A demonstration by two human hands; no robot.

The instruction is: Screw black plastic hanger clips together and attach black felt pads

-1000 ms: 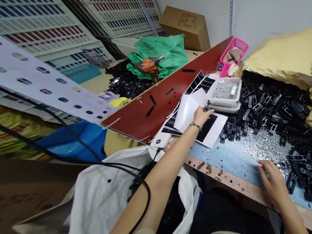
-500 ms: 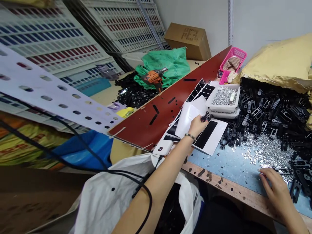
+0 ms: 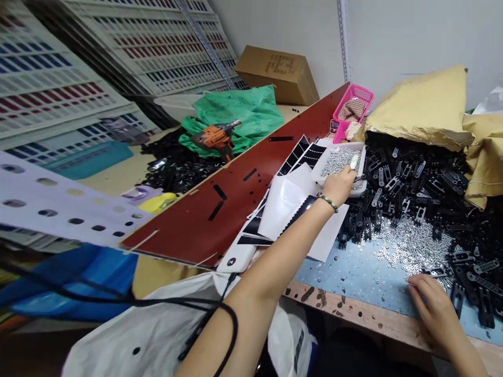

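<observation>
My left hand (image 3: 338, 183) reaches over the near side of a white plastic container (image 3: 320, 170) filled with small metal screws. Its fingers are curled against the near end of a small white stick-like piece (image 3: 354, 161) lying on the screws; the fingertips are partly hidden. Beneath that forearm lie white and black sheets (image 3: 283, 209). My right hand (image 3: 434, 303) rests at the table's front edge, fingers stretched and thumb apart, with nothing visible in it. Just beyond its fingertips are loose metal screws and nuts (image 3: 412, 246) and a black slotted part (image 3: 436, 272).
Many black parts (image 3: 424, 183) cover the right of the blue tabletop (image 3: 353, 283), below a yellow sack (image 3: 424, 110). A reddish-brown board (image 3: 236, 193) divides the benches. Behind it lie an orange power drill (image 3: 216, 137) and green sacking (image 3: 239, 112). Black cables (image 3: 157, 301) cross my left arm.
My left hand has moved from the sheets, where it held a black part, to the white container; that part no longer shows. My right hand stays by the screws. The view has shifted right.
</observation>
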